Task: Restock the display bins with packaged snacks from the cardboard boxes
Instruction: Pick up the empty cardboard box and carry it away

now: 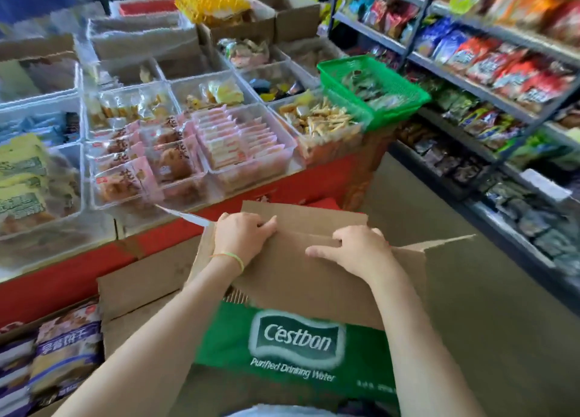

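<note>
Both hands rest on the flaps of the green cardboard box (298, 347), a little apart: the left hand (243, 237) curls over a flap edge, the right hand (354, 250) presses flat with straight fingers. Beyond the hands, several display bins (244, 146) already hold snacks (others look half empty). I judge restocking is partly done; this box is not yet unpacked.

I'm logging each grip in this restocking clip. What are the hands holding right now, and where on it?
Both hands are on the brown cardboard flaps of the green Cestbon box: left hand curls over a flap edge, right hand presses on top.
</note>
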